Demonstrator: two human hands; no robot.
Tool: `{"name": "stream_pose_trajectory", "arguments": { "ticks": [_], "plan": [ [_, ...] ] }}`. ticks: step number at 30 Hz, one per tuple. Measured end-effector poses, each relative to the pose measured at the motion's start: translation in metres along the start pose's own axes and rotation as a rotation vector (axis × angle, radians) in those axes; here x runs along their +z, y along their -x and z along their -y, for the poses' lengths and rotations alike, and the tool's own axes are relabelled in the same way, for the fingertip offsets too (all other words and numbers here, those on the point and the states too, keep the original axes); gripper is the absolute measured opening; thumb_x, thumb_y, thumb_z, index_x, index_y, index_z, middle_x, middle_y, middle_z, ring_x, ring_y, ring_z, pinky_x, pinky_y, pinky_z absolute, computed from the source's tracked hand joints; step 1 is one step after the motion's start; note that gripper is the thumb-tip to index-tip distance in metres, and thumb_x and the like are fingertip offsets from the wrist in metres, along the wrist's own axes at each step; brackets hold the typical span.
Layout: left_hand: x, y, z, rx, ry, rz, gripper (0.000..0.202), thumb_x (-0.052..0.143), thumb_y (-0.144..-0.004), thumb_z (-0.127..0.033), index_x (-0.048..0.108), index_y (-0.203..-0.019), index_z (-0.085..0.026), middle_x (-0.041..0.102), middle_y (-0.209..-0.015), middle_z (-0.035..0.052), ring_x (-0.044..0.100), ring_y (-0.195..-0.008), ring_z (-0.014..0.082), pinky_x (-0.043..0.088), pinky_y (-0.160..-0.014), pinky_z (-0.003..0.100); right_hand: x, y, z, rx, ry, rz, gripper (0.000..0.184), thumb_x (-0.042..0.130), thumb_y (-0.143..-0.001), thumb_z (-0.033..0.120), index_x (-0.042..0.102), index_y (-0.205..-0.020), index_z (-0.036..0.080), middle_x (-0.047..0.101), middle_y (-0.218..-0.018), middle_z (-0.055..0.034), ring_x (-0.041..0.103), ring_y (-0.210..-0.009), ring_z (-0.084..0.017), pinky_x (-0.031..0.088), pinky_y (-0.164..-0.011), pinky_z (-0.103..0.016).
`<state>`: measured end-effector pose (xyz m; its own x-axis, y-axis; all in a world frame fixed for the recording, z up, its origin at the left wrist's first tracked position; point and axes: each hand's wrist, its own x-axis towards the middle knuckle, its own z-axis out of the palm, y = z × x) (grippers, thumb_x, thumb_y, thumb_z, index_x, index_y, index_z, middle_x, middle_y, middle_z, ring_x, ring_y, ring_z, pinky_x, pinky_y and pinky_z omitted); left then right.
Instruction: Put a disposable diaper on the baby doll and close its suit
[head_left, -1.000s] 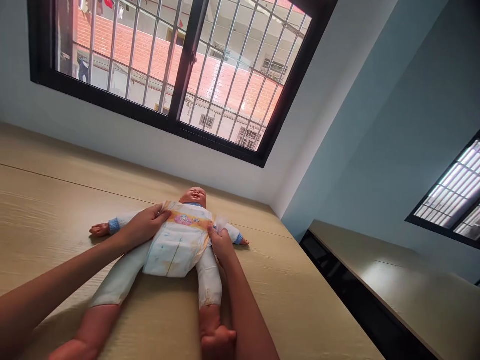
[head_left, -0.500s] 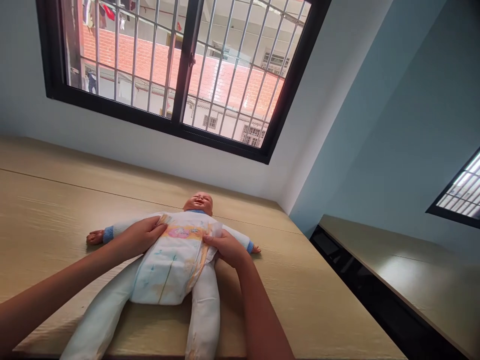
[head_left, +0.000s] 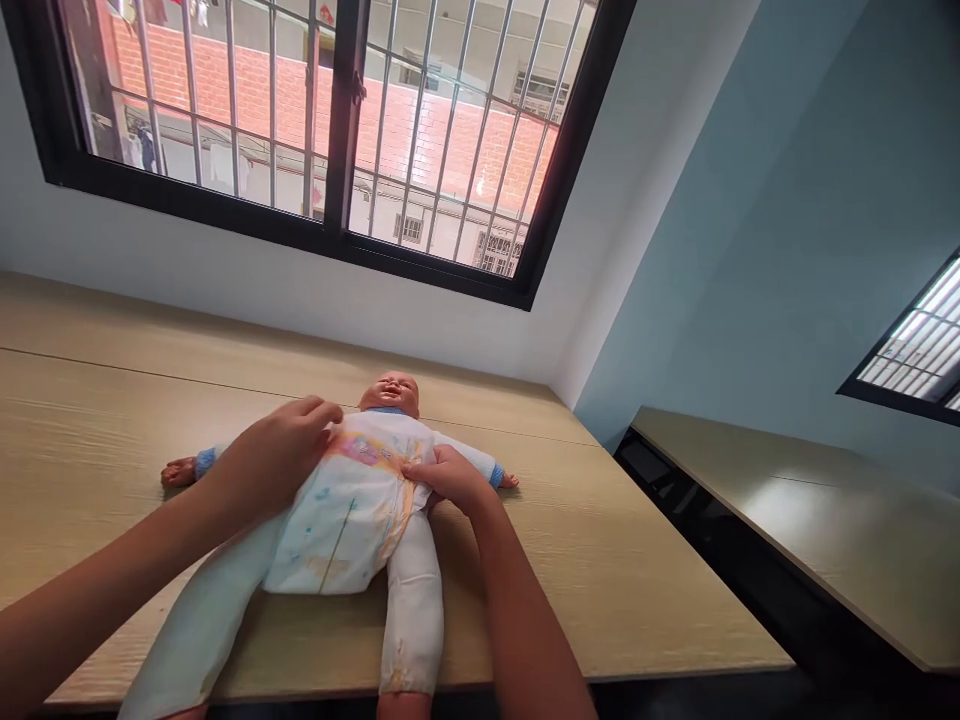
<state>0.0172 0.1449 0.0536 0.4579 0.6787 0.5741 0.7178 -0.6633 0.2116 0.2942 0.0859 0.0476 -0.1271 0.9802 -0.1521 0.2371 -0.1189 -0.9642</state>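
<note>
The diaper (head_left: pixel 328 525) lies across the front of a doll (head_left: pixel 412 590), between seven and eight o'clock from the middle of the view. It is white and a little rumpled, with an orange band near its top edge that carries a blurred pink and purple print. Below the band are small teal marks, a thin dark line running lengthwise, and a yellow-orange edge along the side at three o'clock.

The doll rests on its back on the pale wood bench (head_left: pixel 600 560). Measured from the diaper, its bald head is at one o'clock and its blue-cuffed arms spread toward ten and three. The diaper covers its belly and hips; its white-covered legs come out toward eight and five o'clock, the latter stained brown low down.

The right hand (head_left: pixel 454 475), at the diaper's two o'clock, has its grip pinching the side edge, thumb on the front. The left hand (head_left: pixel 281 450) is at ten o'clock, its fingers curled over the top corner; whether that grip pinches anything, I cannot tell.

Toward four o'clock, a second bench (head_left: pixel 810 510) has a black space under its top, too dark to show what it holds.
</note>
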Motion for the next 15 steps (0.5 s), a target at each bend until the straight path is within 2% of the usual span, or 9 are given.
{"name": "stream_pose_trajectory", "arguments": {
  "ticks": [2, 3, 4, 6, 8, 10, 13, 15],
  "plan": [
    [-0.016, -0.01, -0.028, 0.128, 0.104, 0.157, 0.027, 0.043, -0.1, -0.03, 0.069, -0.104, -0.025, 0.076, -0.101, 0.0055, 0.068, -0.082, 0.0251, 0.047, -0.073, 0.033, 0.001, 0.001, 0.0, -0.012, 0.023, -0.011, 0.012, 0.074, -0.085, 0.025, 0.074, -0.093, 0.015, 0.068, -0.075, -0.0029, 0.066, -0.065, -0.019, 0.055, -0.054, -0.028],
    [-0.024, -0.015, -0.042, 0.173, 0.126, 0.183, 0.027, 0.044, -0.099, -0.029, 0.071, -0.103, -0.025, 0.076, -0.097, 0.0043, 0.067, -0.078, 0.0242, 0.047, -0.071, 0.032, 0.001, 0.001, 0.0, -0.017, 0.027, -0.014, 0.015, 0.074, -0.085, 0.025, 0.074, -0.095, 0.015, 0.069, -0.075, -0.003, 0.066, -0.064, -0.019, 0.054, -0.053, -0.028],
    [-0.032, -0.019, -0.053, 0.182, 0.128, 0.155, 0.028, 0.044, -0.098, -0.028, 0.072, -0.102, -0.025, 0.077, -0.097, 0.0036, 0.067, -0.077, 0.0235, 0.046, -0.069, 0.032, 0.001, 0.001, -0.001, -0.021, 0.025, -0.011, 0.016, 0.074, -0.085, 0.026, 0.073, -0.097, 0.014, 0.069, -0.074, -0.0029, 0.065, -0.064, -0.019, 0.054, -0.053, -0.028],
    [-0.042, -0.026, -0.066, 0.157, 0.134, 0.054, 0.032, 0.045, -0.099, -0.029, 0.073, -0.114, -0.026, 0.078, -0.111, 0.0023, 0.071, -0.088, 0.0245, 0.048, -0.074, 0.031, 0.0, 0.0, -0.002, -0.024, 0.017, 0.004, 0.016, 0.072, -0.085, 0.026, 0.072, -0.096, 0.014, 0.067, -0.072, -0.0021, 0.064, -0.062, -0.018, 0.053, -0.053, -0.028],
    [-0.044, -0.031, -0.064, 0.121, 0.112, 0.014, 0.036, 0.049, -0.1, -0.037, 0.07, -0.127, -0.026, 0.076, -0.126, 0.0039, 0.072, -0.104, 0.0287, 0.051, -0.083, 0.034, 0.0, 0.0, -0.003, -0.031, 0.016, 0.01, 0.013, 0.071, -0.087, 0.026, 0.071, -0.093, 0.014, 0.066, -0.072, -0.0012, 0.063, -0.063, -0.016, 0.053, -0.054, -0.026],
    [-0.037, -0.036, -0.053, 0.087, 0.06, 0.042, 0.042, 0.051, -0.099, -0.044, 0.069, -0.131, -0.022, 0.074, -0.131, 0.0095, 0.071, -0.113, 0.0339, 0.053, -0.088, 0.039, -0.001, 0.0, -0.003, -0.034, 0.016, 0.013, 0.012, 0.071, -0.087, 0.027, 0.071, -0.09, 0.015, 0.067, -0.073, -0.0008, 0.062, -0.064, -0.015, 0.052, -0.055, -0.025],
    [-0.023, -0.038, -0.041, 0.089, -0.005, 0.077, 0.041, 0.049, -0.099, -0.039, 0.07, -0.127, -0.017, 0.074, -0.13, 0.0152, 0.071, -0.114, 0.0362, 0.055, -0.091, 0.043, -0.003, -0.001, -0.004, -0.02, 0.02, 0.012, 0.012, 0.074, -0.086, 0.028, 0.07, -0.085, 0.017, 0.066, -0.071, -0.0001, 0.061, -0.061, -0.014, 0.052, -0.052, -0.023],
    [-0.015, -0.035, -0.048, 0.194, 0.034, 0.156, 0.034, 0.047, -0.101, -0.031, 0.072, -0.121, -0.021, 0.076, -0.124, 0.0115, 0.073, -0.106, 0.0314, 0.055, -0.088, 0.04, -0.003, -0.003, -0.006, -0.018, 0.028, 0.019, 0.013, 0.075, -0.085, 0.029, 0.068, -0.081, 0.018, 0.065, -0.068, 0.0003, 0.062, -0.058, -0.014, 0.052, -0.051, -0.024]
  ]
}}
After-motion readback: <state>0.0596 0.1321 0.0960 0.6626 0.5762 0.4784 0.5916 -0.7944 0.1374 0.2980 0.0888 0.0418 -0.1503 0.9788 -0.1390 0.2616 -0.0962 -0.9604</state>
